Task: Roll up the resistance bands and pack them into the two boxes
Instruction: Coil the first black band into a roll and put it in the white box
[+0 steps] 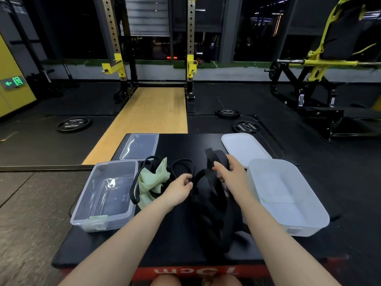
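Note:
A tangled heap of black resistance bands lies in the middle of a black platform, with a pale green band at its left. My left hand pinches a thin black band loop at the heap's top. My right hand grips a wide black band that rises from the heap. A clear plastic box stands to the left, holding no bands. A white box stands to the right, also holding no bands.
A clear lid lies behind the clear box and a white lid behind the white box. Weight plates lie on the dark floor beyond. A squat rack and a wooden lifting strip stand ahead.

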`<state>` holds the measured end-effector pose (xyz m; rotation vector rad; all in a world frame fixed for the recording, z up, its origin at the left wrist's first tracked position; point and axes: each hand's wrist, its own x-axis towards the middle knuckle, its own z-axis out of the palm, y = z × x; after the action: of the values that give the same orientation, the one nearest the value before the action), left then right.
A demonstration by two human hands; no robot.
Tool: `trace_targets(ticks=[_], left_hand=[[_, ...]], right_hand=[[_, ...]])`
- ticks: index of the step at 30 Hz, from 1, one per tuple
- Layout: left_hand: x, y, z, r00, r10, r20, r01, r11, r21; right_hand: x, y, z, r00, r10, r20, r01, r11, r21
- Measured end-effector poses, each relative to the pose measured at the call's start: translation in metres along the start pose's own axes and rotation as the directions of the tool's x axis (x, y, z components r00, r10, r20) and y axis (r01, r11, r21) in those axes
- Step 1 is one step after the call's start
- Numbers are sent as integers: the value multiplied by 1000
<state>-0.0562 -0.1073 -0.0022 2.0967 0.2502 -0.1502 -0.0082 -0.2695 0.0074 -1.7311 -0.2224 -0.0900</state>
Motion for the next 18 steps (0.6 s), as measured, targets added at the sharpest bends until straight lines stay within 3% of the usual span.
trace_targets(ticks=[2,6,11,15,18], left_hand=[[-7,-6,3,999,-35,-20,34,997,-64],[-15,13,-1,995,-19,-103,-20,928,-371],[-20,53,-6,999,-37,24,44,727,-686],[-21,56,-11,994,-107,3,71,633,-771],[-24,53,-16,993,-115,-36,43,617,-786]], right_hand=[[-4,-4,-2,999,19,33,-21,999,46],[-12,-14,-1,993,4,116,-14,996,89],[-23,-23,1,975,-2,224,-3,1000,22],[-26,-35,-8,976,30,213,-25,999,-28],[-23,-48,-18,981,35,190,-49,996,70]])
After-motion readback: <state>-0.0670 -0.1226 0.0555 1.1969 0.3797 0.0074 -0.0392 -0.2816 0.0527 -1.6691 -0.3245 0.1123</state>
